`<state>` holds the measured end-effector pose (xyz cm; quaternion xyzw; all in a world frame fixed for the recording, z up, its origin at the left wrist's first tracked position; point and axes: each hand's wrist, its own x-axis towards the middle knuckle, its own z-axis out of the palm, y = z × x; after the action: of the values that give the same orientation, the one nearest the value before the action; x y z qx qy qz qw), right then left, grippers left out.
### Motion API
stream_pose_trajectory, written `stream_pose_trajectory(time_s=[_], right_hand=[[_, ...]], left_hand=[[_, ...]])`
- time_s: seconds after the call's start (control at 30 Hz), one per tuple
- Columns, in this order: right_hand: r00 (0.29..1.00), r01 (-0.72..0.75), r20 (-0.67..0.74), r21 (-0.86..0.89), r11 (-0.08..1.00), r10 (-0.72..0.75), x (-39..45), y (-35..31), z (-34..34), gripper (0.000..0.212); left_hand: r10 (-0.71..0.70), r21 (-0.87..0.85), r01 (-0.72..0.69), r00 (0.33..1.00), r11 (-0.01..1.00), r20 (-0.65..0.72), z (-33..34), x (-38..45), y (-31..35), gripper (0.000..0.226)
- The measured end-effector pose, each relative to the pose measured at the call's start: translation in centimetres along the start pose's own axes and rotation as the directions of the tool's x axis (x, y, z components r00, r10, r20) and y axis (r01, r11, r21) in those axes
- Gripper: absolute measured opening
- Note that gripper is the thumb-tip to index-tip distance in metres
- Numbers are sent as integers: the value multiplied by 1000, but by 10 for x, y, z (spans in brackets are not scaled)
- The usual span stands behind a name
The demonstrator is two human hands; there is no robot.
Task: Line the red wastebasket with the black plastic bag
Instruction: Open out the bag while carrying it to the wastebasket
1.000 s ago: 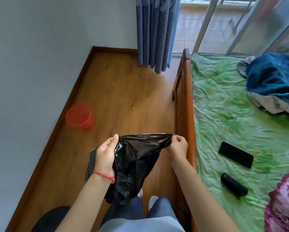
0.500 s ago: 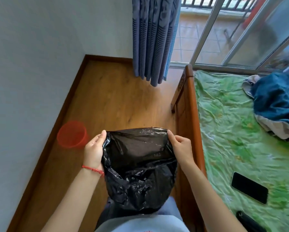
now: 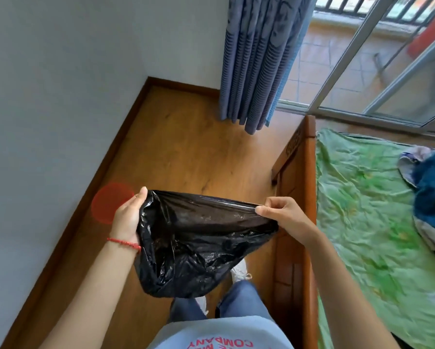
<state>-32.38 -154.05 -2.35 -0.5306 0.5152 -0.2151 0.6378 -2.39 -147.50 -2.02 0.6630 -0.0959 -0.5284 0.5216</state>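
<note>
The left hand (image 3: 127,217) and right hand (image 3: 283,217) pinch the black bag (image 3: 201,238) stretched wide by its mouth, while the red wastebasket (image 3: 108,202) stands on the floor just beyond the left hand, the nearer one

Red wastebasket (image 3: 108,201) blurred, right side hidden behind left hand (image 3: 127,217). Fingers of that hand hidden behind black plastic bag (image 3: 198,238). Shoes (image 3: 239,270) mostly covered by bag. Shirt lettering (image 3: 221,343) cut off at bottom edge. Blue blanket (image 3: 433,195) cropped at right.
</note>
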Motion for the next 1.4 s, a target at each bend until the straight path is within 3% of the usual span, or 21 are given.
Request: stream_pose_trajectory(time_s=[0.17,0.23,0.37,0.5,0.6,0.77,0.93,1.03,1.23,1.4], right_hand=[[998,-14,55,21,1000,13,41,-11,-26,22],[998,-28,-53,-45,999,25,64,-16,-32,20],[954,-39,-299,-208,977,-26,107,-27,-35,14],[937,-29,-337,-345,938,-95,135,-49,-32,18],[933,-74,-356,-329,942,-51,159,-59,-22,24],[928,-98,-372,-262,960,-7,206,-78,13,32],[924,-80,-383,-209,975,-6,256,-102,60,34],[941,-30,-336,-202,979,-40,287,-120,88,33],[993,73,-82,-188,979,-89,330,-146,129,24],[983,170,107,-231,958,-149,368,-176,152,15]], left_hand=[[-33,-77,23,991,997,-128,27,16,13,39],[-21,-106,4,986,994,-168,41,23,19,30],[-10,-149,-30,965,988,-262,61,31,26,47],[-20,-192,-42,949,981,-313,69,37,32,43],[-25,-229,-58,939,972,-344,63,47,39,40],[3,-215,-97,916,972,-402,41,79,52,13],[82,-114,-156,869,981,-488,12,118,73,32],[95,-92,-167,846,982,-525,-4,139,91,17],[72,-110,-182,768,977,-637,-44,165,110,20],[40,-105,-165,696,981,-717,-69,175,123,23]])
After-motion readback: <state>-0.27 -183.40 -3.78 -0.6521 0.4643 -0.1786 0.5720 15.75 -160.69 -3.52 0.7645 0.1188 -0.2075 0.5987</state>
